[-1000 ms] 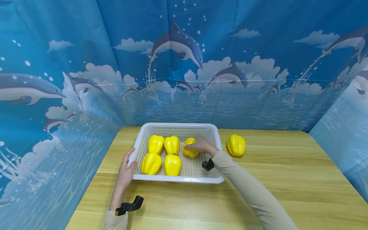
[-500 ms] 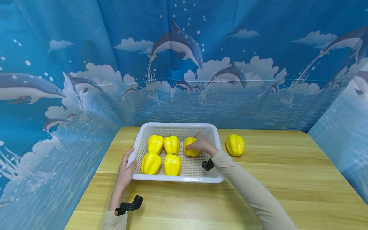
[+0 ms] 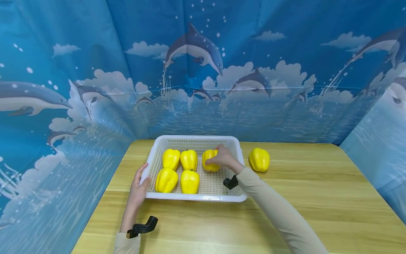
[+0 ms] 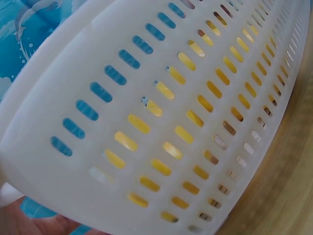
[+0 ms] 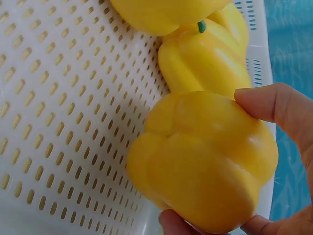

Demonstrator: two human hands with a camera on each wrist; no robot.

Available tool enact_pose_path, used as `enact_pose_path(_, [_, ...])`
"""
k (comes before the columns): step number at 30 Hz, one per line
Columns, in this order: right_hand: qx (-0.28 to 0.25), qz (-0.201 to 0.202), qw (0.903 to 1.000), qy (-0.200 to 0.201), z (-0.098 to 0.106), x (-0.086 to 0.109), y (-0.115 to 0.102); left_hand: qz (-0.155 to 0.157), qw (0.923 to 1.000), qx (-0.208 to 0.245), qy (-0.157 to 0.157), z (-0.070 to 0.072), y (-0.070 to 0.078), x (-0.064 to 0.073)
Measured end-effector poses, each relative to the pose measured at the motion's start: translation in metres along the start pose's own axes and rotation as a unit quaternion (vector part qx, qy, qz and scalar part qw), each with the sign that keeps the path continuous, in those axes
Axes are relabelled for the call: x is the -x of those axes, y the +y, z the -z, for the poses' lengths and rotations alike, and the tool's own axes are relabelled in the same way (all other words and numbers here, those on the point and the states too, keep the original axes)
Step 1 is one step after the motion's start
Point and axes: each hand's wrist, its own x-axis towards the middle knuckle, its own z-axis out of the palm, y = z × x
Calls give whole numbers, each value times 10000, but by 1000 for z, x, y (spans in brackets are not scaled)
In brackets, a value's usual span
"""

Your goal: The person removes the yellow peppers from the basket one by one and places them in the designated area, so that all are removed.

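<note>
A white plastic basket (image 3: pixel 196 197) with slotted walls holds several yellow bell peppers. My left hand (image 3: pixel 138 190) grips its left side at the rim; in the left wrist view part of that hand's fingers (image 4: pixel 49 226) shows at the bottom, beyond the slotted wall (image 4: pixel 88 63). Inside the basket, towards the right, my right hand (image 3: pixel 223 158) holds a yellow bell pepper (image 5: pixel 200 161), thumb on one side and fingertips on the other. This pepper stands apart from the back-row pepper (image 3: pixel 189 160) on its left. Part of it is hidden behind the hand in the head view.
One more yellow bell pepper (image 3: pixel 259 159) lies on the wooden table (image 3: pixel 317 197), right of the basket. Behind the table's back edge hangs a blue dolphin-print curtain (image 3: pixel 190 113), which also runs down the left and right sides.
In my right hand, the bell pepper has shifted slightly towards the back of the basket. The left hand and the basket have stayed in place.
</note>
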Motion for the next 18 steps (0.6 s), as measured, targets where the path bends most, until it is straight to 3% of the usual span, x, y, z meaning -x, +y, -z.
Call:
enact_pose_path(12, [-690, 540, 9957, 285, 9, 12, 0, 3, 10000, 57, -12, 1, -2, -1])
enact_pose_path(18, [-742, 790, 9932, 430, 14, 20, 0, -56, 10000, 34, -11, 1, -3, -1])
